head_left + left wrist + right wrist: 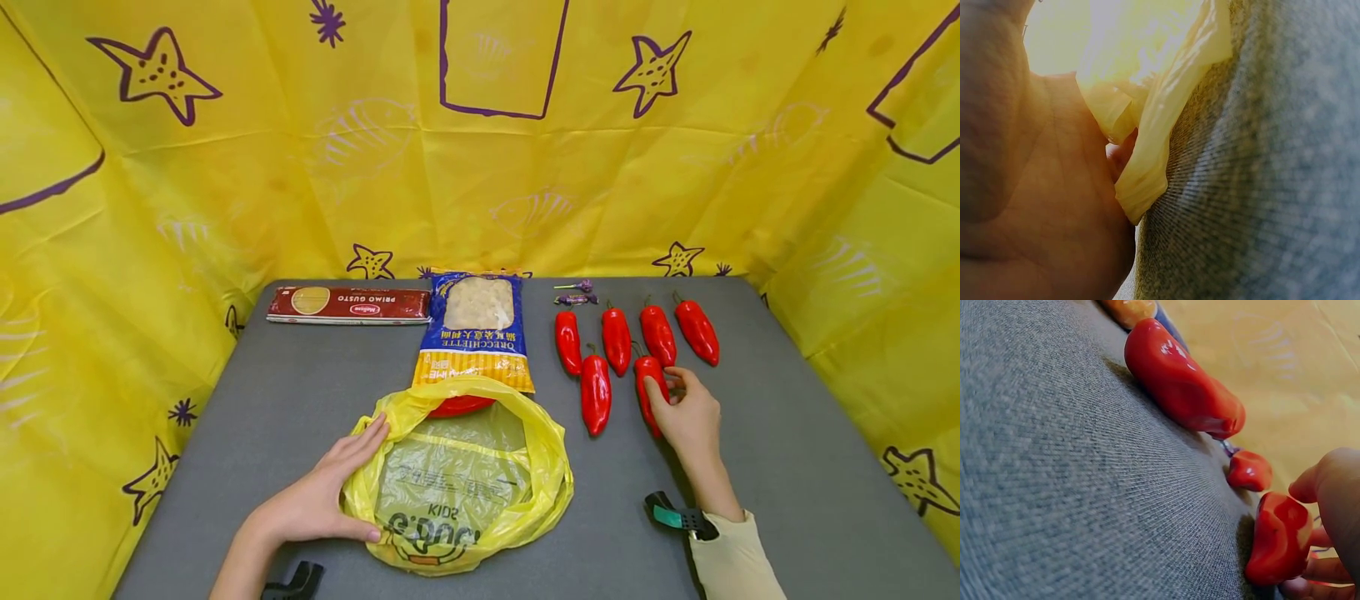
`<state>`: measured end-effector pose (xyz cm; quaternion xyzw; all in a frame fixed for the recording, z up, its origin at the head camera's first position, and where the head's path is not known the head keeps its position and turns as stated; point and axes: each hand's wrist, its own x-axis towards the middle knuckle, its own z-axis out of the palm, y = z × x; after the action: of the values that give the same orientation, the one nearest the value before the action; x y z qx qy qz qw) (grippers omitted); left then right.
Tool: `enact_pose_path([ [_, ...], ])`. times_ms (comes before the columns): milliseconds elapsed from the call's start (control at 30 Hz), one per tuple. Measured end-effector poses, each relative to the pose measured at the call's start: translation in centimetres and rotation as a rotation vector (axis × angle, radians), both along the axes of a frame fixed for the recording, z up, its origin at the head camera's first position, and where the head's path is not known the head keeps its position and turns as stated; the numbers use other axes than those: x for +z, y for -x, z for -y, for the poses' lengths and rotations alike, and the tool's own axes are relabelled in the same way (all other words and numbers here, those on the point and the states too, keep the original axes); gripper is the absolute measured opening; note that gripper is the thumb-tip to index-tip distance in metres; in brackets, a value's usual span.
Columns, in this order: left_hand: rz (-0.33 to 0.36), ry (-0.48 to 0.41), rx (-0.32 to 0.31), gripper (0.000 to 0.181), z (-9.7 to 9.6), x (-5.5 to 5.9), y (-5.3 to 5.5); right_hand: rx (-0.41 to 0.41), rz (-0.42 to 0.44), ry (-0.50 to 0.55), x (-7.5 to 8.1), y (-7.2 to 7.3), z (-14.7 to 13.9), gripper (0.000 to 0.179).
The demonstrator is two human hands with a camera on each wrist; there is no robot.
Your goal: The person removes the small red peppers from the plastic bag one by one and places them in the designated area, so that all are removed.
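A yellow plastic bag (pixel 551 475) lies with its mouth wide toward me. My left hand (pixel 322 492) is spread along its left rim, fingers straight on the far side and thumb at the near side. The left wrist view shows the palm beside the bag's crumpled plastic (pixel 1147 169). Something red (pixel 461 406) shows at the bag's far rim. My right hand (pixel 690 414) pinches a red pepper (pixel 647 392) between thumb and fingers. The right wrist view has that pepper (pixel 1279 540) low over the grey surface, the fingers partly hidden behind it.
Several more red peppers, one nearest the bag (pixel 596 396), lie in two rows. Behind the bag is an orecchiette pack (pixel 480 333), with a brown pasta packet (pixel 348 306) to its left. Two small purple-wrapped sweets (pixel 576 299) lie farther back. Yellow cloth (pixel 480 192) encloses the grey table.
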<state>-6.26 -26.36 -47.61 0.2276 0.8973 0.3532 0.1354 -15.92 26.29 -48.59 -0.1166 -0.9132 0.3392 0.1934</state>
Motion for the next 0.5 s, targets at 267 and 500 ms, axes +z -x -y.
enact_pose_path([
  [267,0.028,-0.024,-0.010,0.130,0.01,0.11,0.00,-0.018,0.012,-0.004,-0.10,-0.06,-0.19,0.046],
  [500,0.026,-0.022,-0.012,0.130,0.04,0.15,0.13,-0.013,0.003,0.004,0.42,-0.01,-0.28,0.046],
])
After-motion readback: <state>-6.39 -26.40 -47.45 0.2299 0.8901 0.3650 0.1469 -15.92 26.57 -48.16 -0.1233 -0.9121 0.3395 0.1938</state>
